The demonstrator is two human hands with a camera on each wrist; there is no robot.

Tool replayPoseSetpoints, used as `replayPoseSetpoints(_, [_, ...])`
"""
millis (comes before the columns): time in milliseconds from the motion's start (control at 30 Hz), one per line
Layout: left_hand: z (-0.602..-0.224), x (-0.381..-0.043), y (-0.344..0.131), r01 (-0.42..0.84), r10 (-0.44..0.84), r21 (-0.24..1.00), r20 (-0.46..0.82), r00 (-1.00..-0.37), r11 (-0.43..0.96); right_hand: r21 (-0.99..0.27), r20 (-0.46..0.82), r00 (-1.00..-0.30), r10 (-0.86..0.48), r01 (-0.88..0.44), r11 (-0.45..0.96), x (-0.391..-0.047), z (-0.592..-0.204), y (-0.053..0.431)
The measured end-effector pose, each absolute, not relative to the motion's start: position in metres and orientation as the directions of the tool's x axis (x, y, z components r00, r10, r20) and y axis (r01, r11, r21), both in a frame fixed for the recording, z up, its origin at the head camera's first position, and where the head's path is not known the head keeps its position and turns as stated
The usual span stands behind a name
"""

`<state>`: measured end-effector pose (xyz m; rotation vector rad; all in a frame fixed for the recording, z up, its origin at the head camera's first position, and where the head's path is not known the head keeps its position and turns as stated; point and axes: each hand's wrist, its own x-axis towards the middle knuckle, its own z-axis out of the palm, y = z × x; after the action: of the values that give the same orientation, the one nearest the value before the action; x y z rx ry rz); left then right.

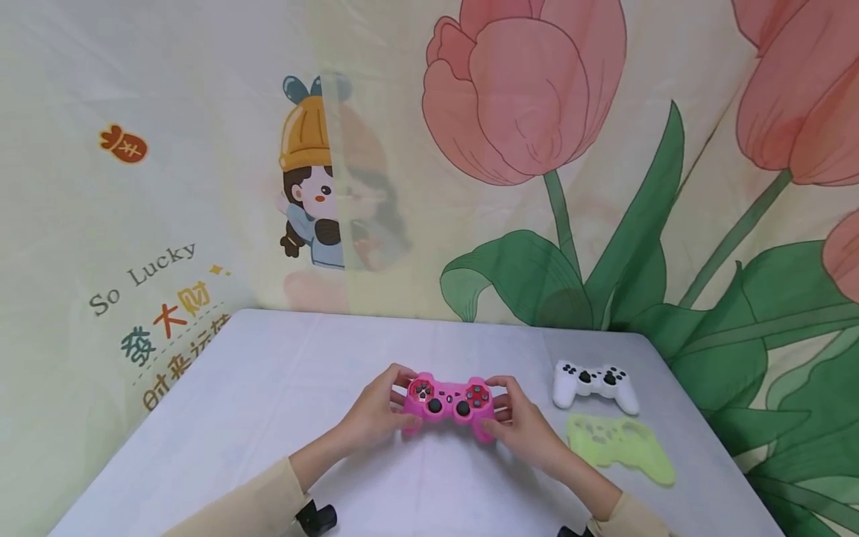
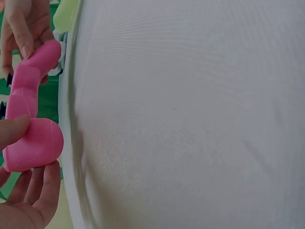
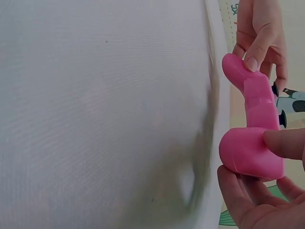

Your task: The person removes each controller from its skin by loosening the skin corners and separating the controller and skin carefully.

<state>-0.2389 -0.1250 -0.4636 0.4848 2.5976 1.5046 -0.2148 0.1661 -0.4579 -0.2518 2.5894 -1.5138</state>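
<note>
A pink game controller (image 1: 448, 395) with black thumbsticks is held above the white table, its button face toward the head camera. My left hand (image 1: 376, 406) grips its left end, thumb on the near side and fingers behind. Its right end is in the grip of my right hand (image 1: 526, 425) in the same way. Both wrist views show the smooth pink grips; in the left wrist view the left hand (image 2: 35, 195) has its thumb on one side and fingertips on the other. The right hand (image 3: 259, 200) pinches its grip likewise in the right wrist view.
To the right on the table (image 1: 282, 373) lies a white game controller (image 1: 595, 383) with black thumbsticks. Nearer me, beside my right forearm, is a flat yellow-green controller-shaped cover (image 1: 620, 446) with cut-outs. A curtain printed with tulips (image 1: 530, 97) hangs behind the table.
</note>
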Motion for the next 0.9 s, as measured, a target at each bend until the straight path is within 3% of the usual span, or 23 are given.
replayPoseSetpoints(633, [-0.4670,-0.2400,-0.1307,0.232,0.326,0.853,0.077,-0.942,0.467,-0.855,0.007,-0.967,-0.253,-0.137,0.499,-0.2170,-0.4593,0.1645])
replayPoseSetpoints(900, [-0.4661,-0.2408,-0.1295,0.263,0.358,0.852,0.096,-0.929,0.454,-0.853,-0.024,-0.975,-0.223,-0.096,0.512,-0.2175,-0.4627,0.1644])
